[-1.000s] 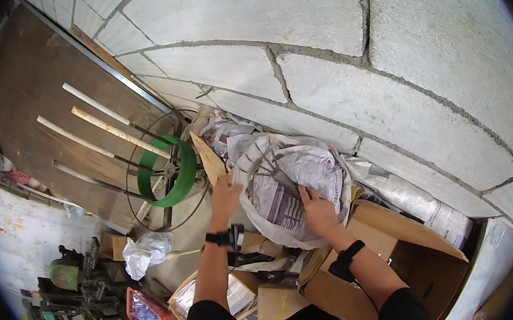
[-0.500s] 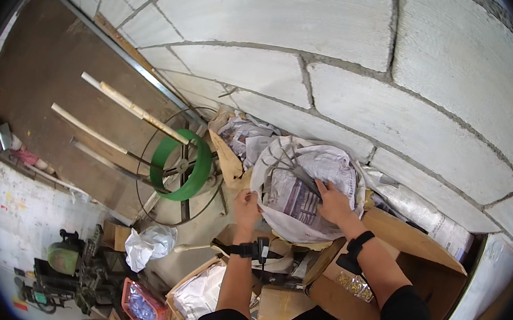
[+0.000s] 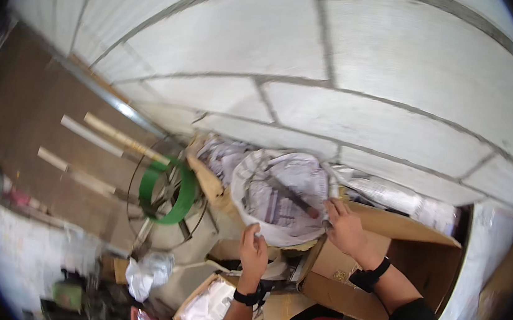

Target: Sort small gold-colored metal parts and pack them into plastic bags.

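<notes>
A white sack [image 3: 238, 183] with a rolled rim stands against the wall, and printed paper [image 3: 305, 170] shows inside it. Across the paper lies a long dark object [image 3: 287, 191] with a reddish end; blur hides its kind. My right hand [image 3: 347, 230] is at the sack's right rim, fingers stretched toward it and apart from the dark object. My left hand [image 3: 253, 251] is just below the sack's near left rim with curled fingers. Something small and pale may be between its fingertips, too blurred to name.
An open cardboard box [image 3: 423, 265] stands to the right of the sack. At left is a green ring [image 3: 169, 191] on a metal stand with pale rods [image 3: 124, 137]. Silvery crumpled plastic [image 3: 147, 273] and a carton of white material [image 3: 209, 308] lie nearer. A block wall [image 3: 385, 123] rises behind.
My right hand has left the dark object and moved to the sack's right rim. The dark object now lies across the paper with its reddish end showing. The whole view has shifted.
</notes>
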Demonstrator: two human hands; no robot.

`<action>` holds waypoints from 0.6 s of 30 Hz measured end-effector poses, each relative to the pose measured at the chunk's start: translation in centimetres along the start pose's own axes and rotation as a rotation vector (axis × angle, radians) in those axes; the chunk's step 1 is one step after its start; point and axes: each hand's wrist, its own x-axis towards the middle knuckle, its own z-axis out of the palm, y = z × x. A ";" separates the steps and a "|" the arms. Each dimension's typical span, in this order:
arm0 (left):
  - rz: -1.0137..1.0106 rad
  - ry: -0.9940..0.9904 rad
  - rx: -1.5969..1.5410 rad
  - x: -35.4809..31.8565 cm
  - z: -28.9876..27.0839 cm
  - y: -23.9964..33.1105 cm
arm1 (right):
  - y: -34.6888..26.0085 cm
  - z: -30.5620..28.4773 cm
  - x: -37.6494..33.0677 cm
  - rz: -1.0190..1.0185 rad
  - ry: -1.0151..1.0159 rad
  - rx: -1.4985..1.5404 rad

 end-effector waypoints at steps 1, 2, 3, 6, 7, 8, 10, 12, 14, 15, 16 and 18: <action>0.022 -0.051 -0.051 -0.1 1.5 1.4 | 0.9 -1.3 -1.9 0.022 0.055 -0.005; 0.055 -0.126 -0.113 -0.3 3.2 3.2 | 2.1 -1.9 -4.3 0.126 0.114 -0.045; 0.085 -0.203 -0.115 -0.5 4.5 4.3 | 3.8 -1.8 -6.9 0.125 0.004 -0.055; 0.226 -0.397 -0.127 -0.3 6.6 6.2 | 5.6 -3.9 -14.4 0.104 -0.026 -0.046; 0.239 -0.461 -0.217 0.2 7.7 6.3 | 5.9 -4.6 -16.6 0.192 -0.078 -0.073; 0.240 -0.530 -0.307 0.6 9.4 7.0 | 6.1 -5.8 -19.1 0.282 -0.134 -0.087; 0.313 -0.672 -0.249 0.2 11.8 11.2 | 5.2 -8.8 -24.4 0.427 -0.033 -0.095; 0.475 -0.754 -0.259 -2.3 13.8 17.6 | 4.0 -9.4 -31.5 0.599 0.107 -0.133; 0.607 -0.936 -0.235 -5.4 16.6 21.6 | 2.1 -9.5 -38.4 0.719 0.235 -0.170; 0.638 -1.024 -0.252 -7.3 17.7 23.1 | 0.8 -9.0 -41.7 0.808 0.300 -0.169; 0.666 -1.105 -0.262 -9.4 18.4 24.7 | -0.5 -8.2 -44.9 0.886 0.365 -0.164; 0.783 -1.218 -0.235 -14.2 18.7 28.2 | -3.5 -6.6 -50.5 1.068 0.394 -0.137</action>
